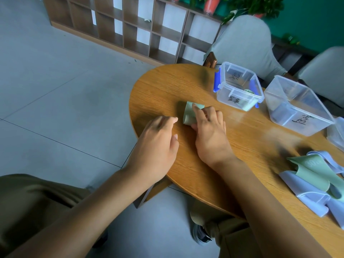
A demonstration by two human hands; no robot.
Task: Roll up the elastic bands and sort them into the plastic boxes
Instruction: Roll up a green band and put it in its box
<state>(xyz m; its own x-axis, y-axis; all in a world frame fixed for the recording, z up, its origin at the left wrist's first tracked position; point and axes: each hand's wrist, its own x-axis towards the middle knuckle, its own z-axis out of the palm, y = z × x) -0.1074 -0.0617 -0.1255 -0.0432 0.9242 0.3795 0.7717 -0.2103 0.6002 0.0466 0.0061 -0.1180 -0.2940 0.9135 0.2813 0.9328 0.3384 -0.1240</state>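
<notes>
A rolled green elastic band (188, 114) lies on the wooden table (167, 84) near its rounded end. My right hand (210, 135) grips the roll, index finger on top and thumb underneath. My left hand (158, 135) hovers just left of the roll with relaxed fingers and holds nothing. A clear box with blue clips (237, 85) stands beyond, with one green roll (249, 92) inside. To its right is a second, larger clear box (296, 107) with handwriting on its side.
A loose pile of green and pale blue bands (316, 181) lies at the table's right edge. Part of a third clear box (337, 133) shows at far right. Two grey chairs (245, 43) stand behind the table, a cubby shelf (130, 25) beyond.
</notes>
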